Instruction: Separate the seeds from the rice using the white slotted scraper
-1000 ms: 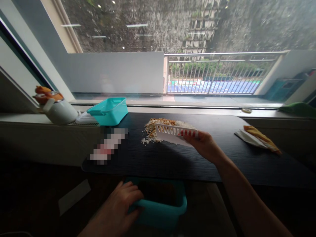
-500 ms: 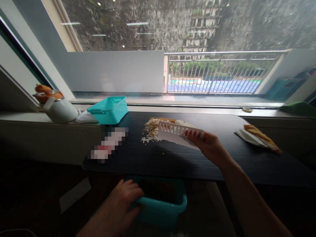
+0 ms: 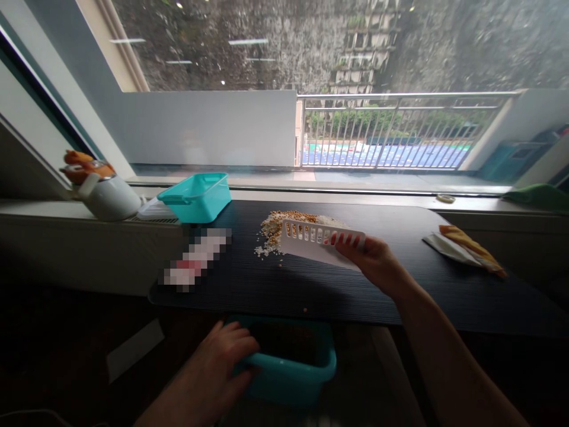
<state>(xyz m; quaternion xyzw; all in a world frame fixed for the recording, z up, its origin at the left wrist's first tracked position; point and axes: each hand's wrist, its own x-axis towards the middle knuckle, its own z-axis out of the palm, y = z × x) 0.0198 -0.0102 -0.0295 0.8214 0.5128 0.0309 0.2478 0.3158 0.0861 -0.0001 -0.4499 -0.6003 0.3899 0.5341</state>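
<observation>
My right hand [image 3: 376, 255] is closed on the right end of a flat white plastic piece [image 3: 311, 246] with a row of slots along its top. It stands tilted over the dark table, in front of a pile of white grains and orange-brown kernels [image 3: 284, 219], hiding part of the pile. A single kernel [image 3: 304, 309] lies near the table's front edge, and another is just below the white piece. My left hand [image 3: 233, 353] grips the left rim of a turquoise tub [image 3: 302, 385] just below that edge; the tub's inside is dark, its contents hard to make out.
A second turquoise basin [image 3: 200, 198] sits at the table's back left, near a white pot [image 3: 109, 196] on the sill. A blurred-out flat item [image 3: 195, 261] lies on the left. At the right is a folded yellow and white cloth [image 3: 464, 249]. The window sill [image 3: 347, 198] borders the back.
The loose kernel has moved toward me, close to the table's front edge, and another shows below the white piece. My right hand has shifted slightly left with it; the left hand stays on the tub.
</observation>
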